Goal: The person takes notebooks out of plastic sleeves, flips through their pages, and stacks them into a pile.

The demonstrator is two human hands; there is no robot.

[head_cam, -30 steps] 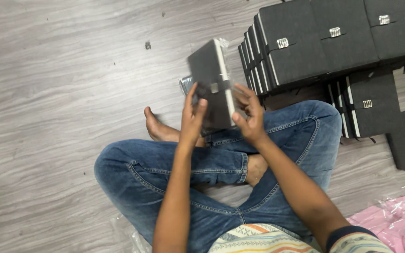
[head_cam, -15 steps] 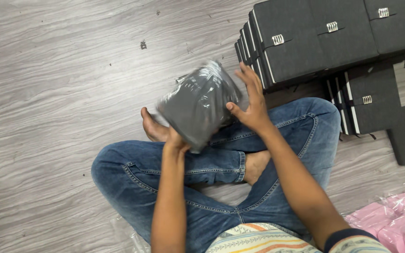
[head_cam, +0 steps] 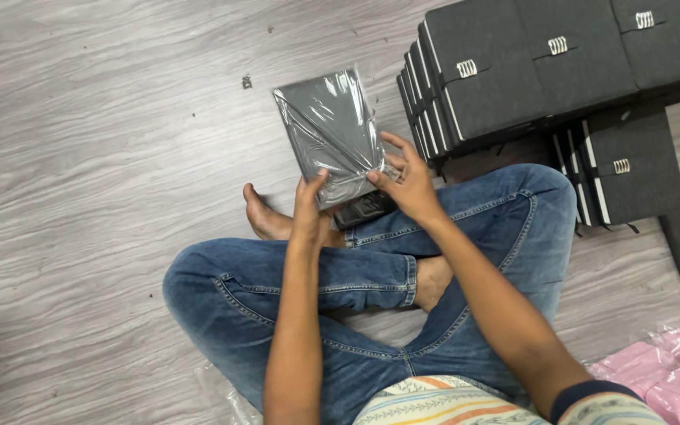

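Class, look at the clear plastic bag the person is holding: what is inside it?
Inside the clear plastic bag sits a dark grey notebook, held by the left hand and right hand. Glare on the plastic hides its cover details; its back cannot be seen.

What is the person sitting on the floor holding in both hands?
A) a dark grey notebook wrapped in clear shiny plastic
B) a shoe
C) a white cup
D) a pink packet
A: the left hand and the right hand both grip the bottom edge of a dark grey notebook wrapped in clear shiny plastic, held above the lap.
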